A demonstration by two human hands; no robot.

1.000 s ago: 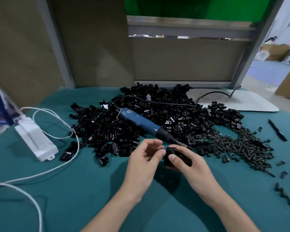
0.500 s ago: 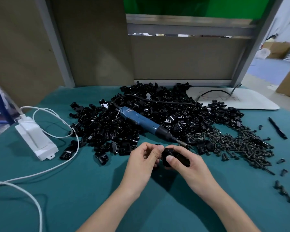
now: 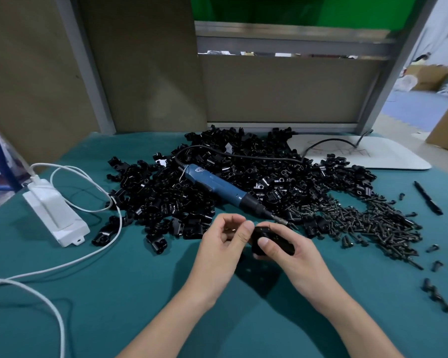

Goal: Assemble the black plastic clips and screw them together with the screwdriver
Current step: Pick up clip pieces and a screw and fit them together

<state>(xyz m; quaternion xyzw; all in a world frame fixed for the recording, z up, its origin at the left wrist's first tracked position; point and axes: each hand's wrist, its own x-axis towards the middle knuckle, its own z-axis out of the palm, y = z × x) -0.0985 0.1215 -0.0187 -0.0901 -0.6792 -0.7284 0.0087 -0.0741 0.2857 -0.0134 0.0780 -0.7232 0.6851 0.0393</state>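
Observation:
My right hand (image 3: 285, 250) grips a black plastic clip (image 3: 277, 241) just above the green table, thumb on top. My left hand (image 3: 224, 242) is beside it with curled fingers, its thumb tip touching the clip's left end. Whether the left fingers pinch a small part I cannot tell. A blue electric screwdriver (image 3: 217, 188) lies on a big heap of black clips (image 3: 166, 200), its bit pointing toward my hands. A pile of black screws (image 3: 367, 220) lies to the right.
A white power box (image 3: 53, 213) with white cables sits at the left. A white board (image 3: 367, 153) lies at the back right, a black pen (image 3: 427, 194) at the right. Loose clips and screws (image 3: 436, 297) dot the right edge. Panels wall off the back.
Both hands stay together over the same spot. My left fingers have curled in a little closer to the clip's end. The view has shifted slightly.

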